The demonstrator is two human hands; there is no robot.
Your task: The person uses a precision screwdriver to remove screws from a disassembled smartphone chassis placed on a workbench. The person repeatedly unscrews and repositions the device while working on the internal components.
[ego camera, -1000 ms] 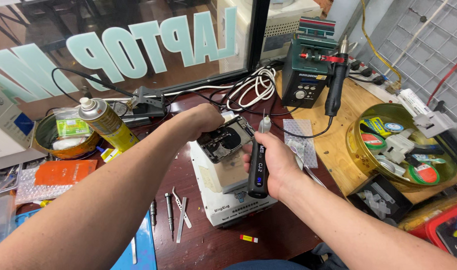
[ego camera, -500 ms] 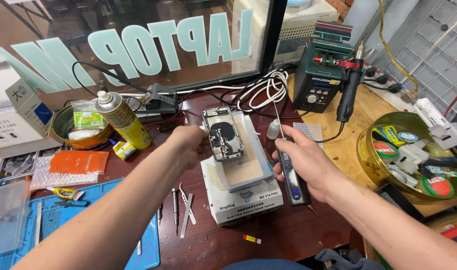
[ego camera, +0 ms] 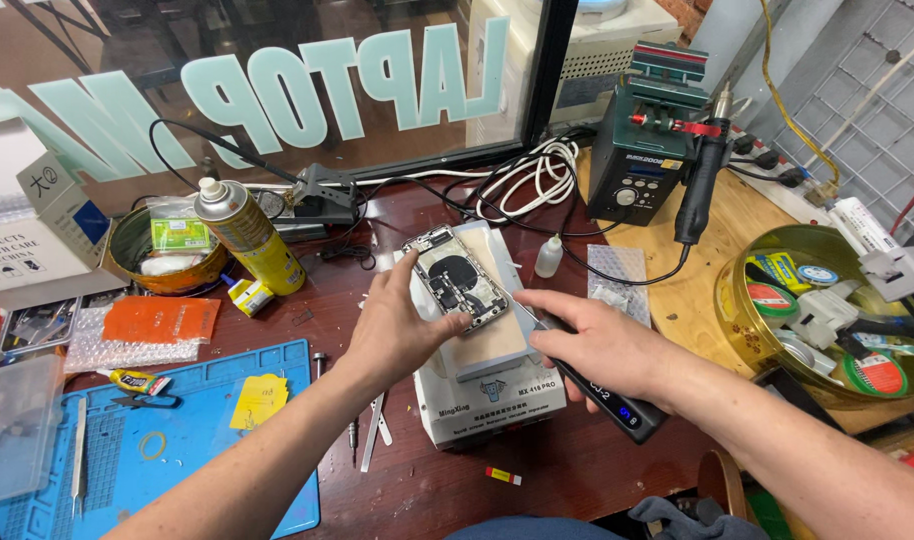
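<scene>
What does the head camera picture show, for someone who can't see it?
A left hand steadies an opened phone on a white heating pad machine, while the right hand holds a dark electric screwdriver beside it, on a cluttered repair bench.

An opened phone [ego camera: 455,280] lies flat on the grey top plate of a white heating station [ego camera: 492,400], its back cover off and dark inner parts, a round coil and metal shields showing; it sits tilted, its upper end toward the window; the left hand [ego camera: 397,325] grips its lower left edge; a dark, slim electric screwdriver [ego camera: 587,385] lies slanted in the right hand [ego camera: 602,345], its tip pointing at the phone's right side.
</scene>
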